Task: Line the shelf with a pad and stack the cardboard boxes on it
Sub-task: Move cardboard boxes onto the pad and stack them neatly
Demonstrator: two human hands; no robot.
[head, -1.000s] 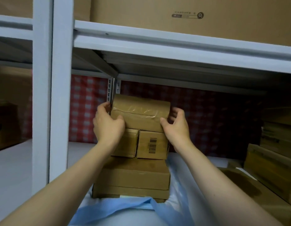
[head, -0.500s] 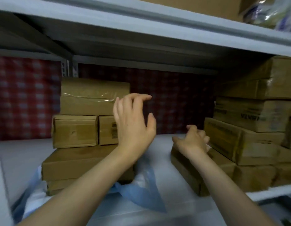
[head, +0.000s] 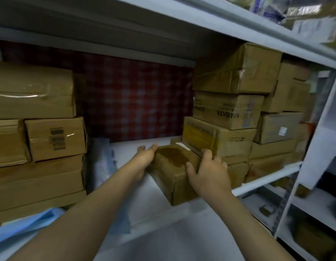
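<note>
We hold the stained brown cardboard box (head: 173,178) at the front of the white metal shelf (head: 125,147), left grip (head: 144,159) pressed flat-fingered against its left side and right grip (head: 206,172) curled over its right edge. It touches the right stack of brown cardboard boxes (head: 233,113). Bare shelf lies leftward up to the crumpled blue pad (head: 106,159) under the left stack of brown cardboard boxes (head: 37,144).

Shelf board (head: 125,147): left stack of boxes (head: 37,147) at the left end, sitting on the pad (head: 31,223), whose edge juts out in front of it. Right stack (head: 231,110) at the right end, several tiers high, more boxes beside it further right. Gap between the two stacks; backdrop cloth (head: 137,98) behind. Low box (head: 172,176) in front of the right stack's foot, near the shelf's front edge. Left hand (head: 144,157) flat against its left side, right hand (head: 206,172) gripping its right edge. Upper shelf (head: 201,14) overhead.
</note>
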